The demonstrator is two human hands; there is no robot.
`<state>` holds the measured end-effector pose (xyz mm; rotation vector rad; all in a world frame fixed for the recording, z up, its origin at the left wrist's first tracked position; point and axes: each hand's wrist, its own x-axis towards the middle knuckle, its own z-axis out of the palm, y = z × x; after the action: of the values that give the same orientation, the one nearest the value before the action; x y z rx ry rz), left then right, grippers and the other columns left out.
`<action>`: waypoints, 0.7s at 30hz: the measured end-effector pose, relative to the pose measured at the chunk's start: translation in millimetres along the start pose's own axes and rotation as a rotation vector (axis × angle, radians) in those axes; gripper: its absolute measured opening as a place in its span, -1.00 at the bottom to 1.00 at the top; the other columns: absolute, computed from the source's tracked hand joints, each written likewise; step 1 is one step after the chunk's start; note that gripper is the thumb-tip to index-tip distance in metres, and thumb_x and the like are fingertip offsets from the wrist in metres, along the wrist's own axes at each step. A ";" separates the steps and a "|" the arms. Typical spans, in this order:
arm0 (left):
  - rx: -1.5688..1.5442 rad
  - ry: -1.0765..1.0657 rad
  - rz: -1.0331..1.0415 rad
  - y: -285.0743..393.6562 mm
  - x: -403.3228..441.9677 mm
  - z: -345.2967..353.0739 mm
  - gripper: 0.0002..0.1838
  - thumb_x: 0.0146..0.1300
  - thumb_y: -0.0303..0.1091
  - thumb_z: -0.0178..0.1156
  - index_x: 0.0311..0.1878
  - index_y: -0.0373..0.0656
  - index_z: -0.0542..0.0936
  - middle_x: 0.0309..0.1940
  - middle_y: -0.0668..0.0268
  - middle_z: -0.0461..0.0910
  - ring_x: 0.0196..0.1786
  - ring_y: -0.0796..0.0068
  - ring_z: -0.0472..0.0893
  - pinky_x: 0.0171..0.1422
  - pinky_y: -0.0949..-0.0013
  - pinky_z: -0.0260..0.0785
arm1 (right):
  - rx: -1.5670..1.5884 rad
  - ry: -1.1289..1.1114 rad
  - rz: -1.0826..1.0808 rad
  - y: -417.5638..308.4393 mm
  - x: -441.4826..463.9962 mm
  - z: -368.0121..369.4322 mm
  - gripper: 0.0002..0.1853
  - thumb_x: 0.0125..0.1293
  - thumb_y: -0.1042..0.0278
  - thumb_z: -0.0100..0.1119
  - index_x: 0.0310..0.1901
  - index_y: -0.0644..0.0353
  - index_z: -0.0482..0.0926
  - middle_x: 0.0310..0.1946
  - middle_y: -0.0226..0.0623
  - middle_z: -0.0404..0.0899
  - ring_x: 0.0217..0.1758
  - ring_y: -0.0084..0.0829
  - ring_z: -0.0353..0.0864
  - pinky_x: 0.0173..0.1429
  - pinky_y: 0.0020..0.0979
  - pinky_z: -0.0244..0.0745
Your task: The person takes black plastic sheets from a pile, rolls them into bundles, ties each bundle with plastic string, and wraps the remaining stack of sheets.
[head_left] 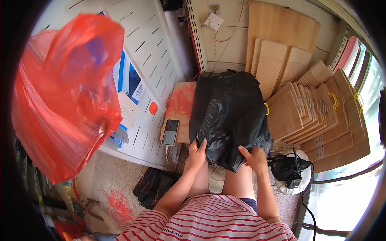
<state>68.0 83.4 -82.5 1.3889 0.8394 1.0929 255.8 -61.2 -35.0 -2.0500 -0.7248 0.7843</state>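
I have the black plastic bag (227, 116) spread in the middle of my view, lying over a wooden worktop (184, 134), its near edge reaching over the person's thighs. The left hand (196, 156) pinches the near left corner, thumb on top and fingers partly hidden beneath. The right hand (256, 159) pinches the near edge toward its right end, thumb over the plastic and fingers curled under.

Close by on the left I see a phone (170, 132) at the worktop's edge, with a white cable (167, 154) dropping from it, and a tangle of red string (179, 100) behind it, right beside the bag. A large red plastic bag (68, 104) fills the left of my view and blocks part of the slotted white panel (144, 32); I cannot tell what holds it up.

To the right, ribbed washboards (271, 60) lean against the wall, and a row of cutting boards (281, 108), some with yellow handles, crowds that side. Near the right hand a black cable (281, 164) lies coiled on a pale, rounded object (304, 170). On the floor I make out a dark bundle (155, 186) and loose red strands (118, 205).
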 end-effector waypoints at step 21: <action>0.256 -0.321 0.295 30.0 -6.1 -1.1 -0.41 0.02 -0.80 -0.08 0.12 -0.20 0.64 0.43 0.12 0.35 0.54 0.12 0.22 0.58 0.21 0.03 | 1.159 -0.085 0.122 -75.1 128.4 91.6 -0.08 0.42 -0.47 -0.26 0.44 0.28 0.26 0.41 -0.15 0.33 0.46 -0.22 0.28 0.49 -0.28 0.14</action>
<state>62.1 74.4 -53.8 1.8905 0.5643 0.9661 254.8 112.6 -51.7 -1.0061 -0.0852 1.0304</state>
